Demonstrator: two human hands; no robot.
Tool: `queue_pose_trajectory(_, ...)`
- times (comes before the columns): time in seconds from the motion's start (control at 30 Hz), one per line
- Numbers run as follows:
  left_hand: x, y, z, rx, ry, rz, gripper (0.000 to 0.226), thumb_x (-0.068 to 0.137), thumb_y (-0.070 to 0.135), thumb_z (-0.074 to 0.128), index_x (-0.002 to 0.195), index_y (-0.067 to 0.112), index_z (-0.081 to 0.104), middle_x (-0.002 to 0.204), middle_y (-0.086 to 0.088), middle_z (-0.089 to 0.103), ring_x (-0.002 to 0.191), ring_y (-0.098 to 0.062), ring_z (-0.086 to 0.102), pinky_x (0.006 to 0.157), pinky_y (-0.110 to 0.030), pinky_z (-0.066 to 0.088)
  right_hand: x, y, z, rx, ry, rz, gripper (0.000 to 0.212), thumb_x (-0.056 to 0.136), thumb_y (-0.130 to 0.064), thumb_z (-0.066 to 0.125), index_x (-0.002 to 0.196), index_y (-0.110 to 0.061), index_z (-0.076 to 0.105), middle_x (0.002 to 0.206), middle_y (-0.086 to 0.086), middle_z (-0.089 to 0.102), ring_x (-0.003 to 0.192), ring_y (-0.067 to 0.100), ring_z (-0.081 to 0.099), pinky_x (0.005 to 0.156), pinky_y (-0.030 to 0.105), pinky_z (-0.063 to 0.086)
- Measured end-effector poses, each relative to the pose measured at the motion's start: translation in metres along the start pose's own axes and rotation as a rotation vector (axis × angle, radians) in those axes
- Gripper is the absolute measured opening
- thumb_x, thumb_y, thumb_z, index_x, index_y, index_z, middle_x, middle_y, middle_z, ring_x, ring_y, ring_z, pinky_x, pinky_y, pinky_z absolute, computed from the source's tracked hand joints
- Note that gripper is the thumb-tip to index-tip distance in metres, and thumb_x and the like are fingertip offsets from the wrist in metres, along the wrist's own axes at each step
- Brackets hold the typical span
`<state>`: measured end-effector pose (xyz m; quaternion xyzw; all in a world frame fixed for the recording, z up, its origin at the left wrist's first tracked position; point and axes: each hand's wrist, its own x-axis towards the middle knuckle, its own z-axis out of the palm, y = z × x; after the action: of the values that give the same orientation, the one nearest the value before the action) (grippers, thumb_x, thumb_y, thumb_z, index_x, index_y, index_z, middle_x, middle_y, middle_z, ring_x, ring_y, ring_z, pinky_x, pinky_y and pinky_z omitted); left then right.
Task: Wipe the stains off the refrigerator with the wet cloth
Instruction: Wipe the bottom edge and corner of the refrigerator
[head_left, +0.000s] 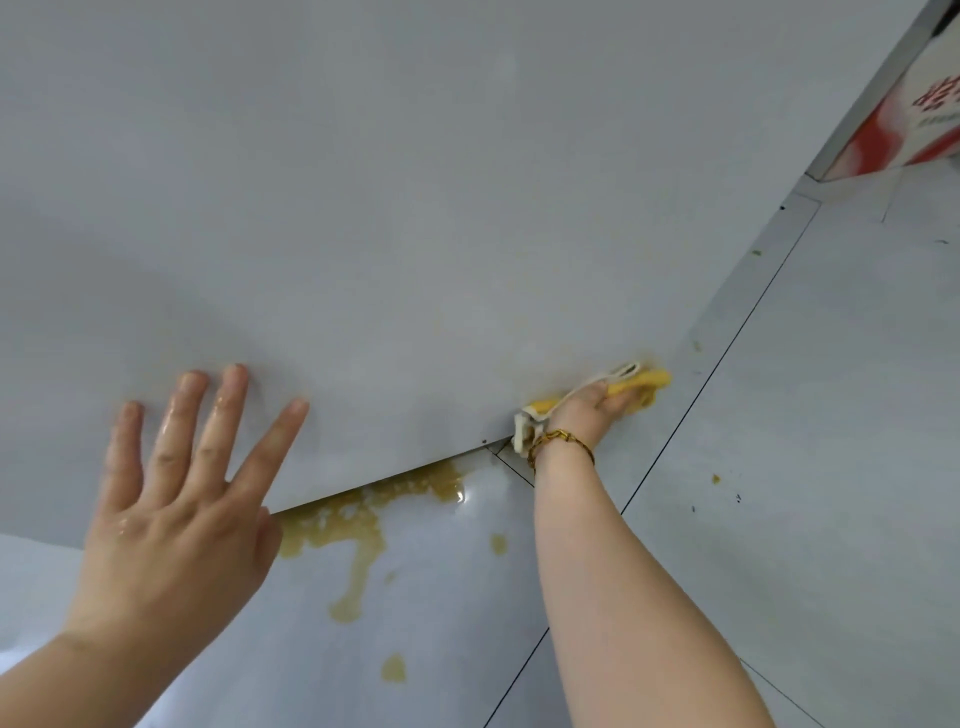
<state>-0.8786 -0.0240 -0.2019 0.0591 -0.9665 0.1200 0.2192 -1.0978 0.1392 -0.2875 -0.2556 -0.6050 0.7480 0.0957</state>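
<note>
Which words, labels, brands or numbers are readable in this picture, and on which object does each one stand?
No text can be read here.
Red and white box, top right corner: large red characters, cut off by the frame edge and blurred, not readable; a small greenish line under them, too small to read.
Refrigerator, cloth, bracelet, floor: no writing visible.

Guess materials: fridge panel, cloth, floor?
Refrigerator panel: smooth pale sheet, probably painted metal; matte, thin straight bottom edge. Cloth in the right hand: soft yellow fabric with white trim; it bunches. Floor: glossy pale tiles, likely ceramic; dark joints, a glare spot.
</note>
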Motion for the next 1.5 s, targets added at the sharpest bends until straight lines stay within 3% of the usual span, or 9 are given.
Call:
queue_pose_trajectory(0.07,-0.002,0.001,0.003,-0.008,-0.002,-0.006,0.078,0.072,0.024,0.03,0.145,0.031,0.004,0.154,0.003,-0.013,0.142,-0.018,-0.011,0.114,-0.05,0.003,-0.005,0.007,-0.003,-0.002,-0.021,0.15,0.053,0.098,-0.016,0.025,0.148,-0.019,0.004,0.156,0.004,0.008,0.14,0.025,0.022,0.115,0.041,0.022)
queue_pose_trajectory(0.23,0.002,0.006,0.003,-0.065,-0.028,-0.05,0.077,0.073,0.024,0.03,0.146,0.031,0.006,0.154,0.003,-0.015,0.141,-0.018,-0.014,0.097,-0.069,0.031,-0.012,-0.026,-0.007,-0.171,-0.042,-0.163,0.052,0.098,-0.005,0.029,0.145,-0.002,0.007,0.155,0.013,0.006,0.143,0.023,0.007,0.112,0.022,0.004)
queue_pose_trajectory(0.43,0.004,0.014,0.002,-0.079,0.001,-0.13,0.066,0.072,0.024,0.034,0.138,0.019,0.03,0.152,-0.015,0.003,0.141,-0.014,-0.015,0.114,-0.046,-0.002,0.018,-0.07,-0.008,-0.227,-0.017,-0.446,0.049,0.097,-0.004,0.03,0.142,0.005,0.012,0.153,0.02,0.008,0.143,0.028,0.008,0.111,0.021,0.003)
queue_pose_trajectory(0.67,-0.007,-0.002,-0.017,-0.165,-0.05,-0.13,0.062,0.071,0.021,0.036,0.133,0.014,0.033,0.141,-0.018,0.022,0.141,-0.009,-0.012,0.115,-0.032,-0.004,-0.033,-0.024,0.004,-0.104,-0.024,0.04,0.065,0.09,-0.039,0.023,0.148,-0.014,0.006,0.156,0.008,0.006,0.143,0.025,0.012,0.116,0.04,0.015)
queue_pose_trajectory(0.83,-0.044,-0.038,-0.03,-0.184,-0.084,-0.255,0.064,0.07,0.024,0.035,0.133,0.01,0.035,0.141,-0.02,0.023,0.141,-0.021,-0.003,0.115,-0.029,-0.006,-0.098,-0.003,0.014,-0.059,-0.043,0.196,0.053,0.097,-0.007,0.02,0.147,-0.012,0.004,0.155,0.008,0.007,0.14,0.025,0.021,0.11,0.03,0.022)
queue_pose_trajectory(1.03,-0.072,-0.092,-0.047,-0.227,-0.14,-0.383,0.072,0.067,0.03,0.032,0.137,0.012,0.027,0.144,-0.016,0.018,0.139,-0.001,-0.016,0.113,-0.021,-0.009,-0.2,0.029,0.032,-0.138,-0.228,0.37,0.076,0.086,0.007,0.04,0.147,-0.018,0.002,0.152,0.005,0.016,0.133,0.025,0.035,0.099,0.025,0.032)
queue_pose_trajectory(1.23,-0.083,-0.108,-0.055,-0.217,-0.146,-0.406,0.101,0.052,-0.001,0.08,0.137,0.006,0.025,0.141,-0.026,0.029,0.13,-0.03,0.013,0.11,-0.031,0.01,-0.291,0.036,0.036,-0.405,-0.581,0.466,0.08,0.085,0.008,0.039,0.146,-0.022,-0.003,0.15,0.005,0.02,0.131,0.024,0.036,0.101,0.026,0.03)
queue_pose_trajectory(1.33,-0.084,-0.103,-0.062,-0.334,-0.147,-0.458,0.102,0.056,-0.006,0.078,0.14,0.007,0.023,0.146,-0.022,0.025,0.128,-0.029,0.025,0.1,-0.045,0.031,-0.299,0.029,0.02,-0.484,-0.73,0.393,0.078,0.084,0.007,0.036,0.146,-0.028,0.003,0.132,0.002,0.041,0.113,0.023,0.051,0.095,0.026,0.038)
queue_pose_trajectory(1.5,-0.075,-0.099,-0.083,-0.754,-0.081,-0.783,0.086,0.083,-0.005,0.053,0.143,0.025,-0.001,0.146,0.019,-0.002,0.139,0.0,0.001,0.101,-0.011,0.006,-0.288,-0.016,-0.021,-0.396,-0.683,-0.092,0.07,0.08,0.0,0.042,0.137,-0.036,0.026,0.132,0.001,0.05,0.119,0.021,0.049,0.094,0.021,0.038)
